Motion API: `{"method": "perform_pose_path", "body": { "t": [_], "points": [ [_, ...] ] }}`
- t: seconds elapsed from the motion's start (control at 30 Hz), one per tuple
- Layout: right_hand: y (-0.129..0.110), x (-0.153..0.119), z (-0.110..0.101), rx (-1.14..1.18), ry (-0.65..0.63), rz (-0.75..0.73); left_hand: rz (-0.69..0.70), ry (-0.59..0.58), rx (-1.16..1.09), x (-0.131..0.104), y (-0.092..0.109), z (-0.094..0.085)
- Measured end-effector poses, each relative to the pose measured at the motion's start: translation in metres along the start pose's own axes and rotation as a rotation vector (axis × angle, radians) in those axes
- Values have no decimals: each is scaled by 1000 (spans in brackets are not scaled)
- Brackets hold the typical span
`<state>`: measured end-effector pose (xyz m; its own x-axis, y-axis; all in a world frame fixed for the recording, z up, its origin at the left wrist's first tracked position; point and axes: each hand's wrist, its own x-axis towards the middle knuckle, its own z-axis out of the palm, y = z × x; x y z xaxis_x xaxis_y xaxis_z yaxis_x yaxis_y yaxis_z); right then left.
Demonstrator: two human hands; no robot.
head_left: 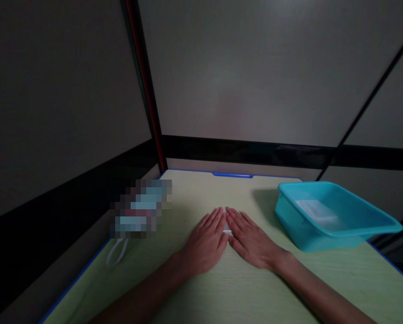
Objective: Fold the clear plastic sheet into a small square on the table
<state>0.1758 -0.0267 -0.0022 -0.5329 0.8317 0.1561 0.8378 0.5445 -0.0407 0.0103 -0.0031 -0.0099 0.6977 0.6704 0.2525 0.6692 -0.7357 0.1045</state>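
Both my hands lie flat, side by side, near the middle of the pale green table. My left hand (207, 240) has its fingers stretched forward, palm down. Mirroring it, my right hand (252, 240) also rests palm down with its fingers extended. Between them shows a small strip of something whitish and clear (227, 226); the hands cover the rest of it, so I cannot make out what it is. The fingertips of the two hands are close together.
A turquoise plastic basin (333, 237) stands on the right of the table (201, 189), with a white, paper-like piece (316, 210) inside. On the left lies a blurred-out item (141, 209) with a white loop (117, 252). Walls rise behind and to the left.
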Motion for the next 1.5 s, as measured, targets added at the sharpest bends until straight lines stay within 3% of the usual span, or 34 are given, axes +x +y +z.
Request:
{"method": "perform_pose_path", "body": {
  "t": [0.53,0.73,1.17,1.5],
  "points": [
    [1,-1,3,25,16,13,-26,-39,-65,2,-3,-1],
    [-1,-1,0,33,57,67,-18,37,-145,1,-9,0],
    [0,-2,4,-19,12,50,10,-23,64,1,0,-1],
    [0,-1,4,-19,-5,58,2,-28,100,0,1,-2]
  ]
}}
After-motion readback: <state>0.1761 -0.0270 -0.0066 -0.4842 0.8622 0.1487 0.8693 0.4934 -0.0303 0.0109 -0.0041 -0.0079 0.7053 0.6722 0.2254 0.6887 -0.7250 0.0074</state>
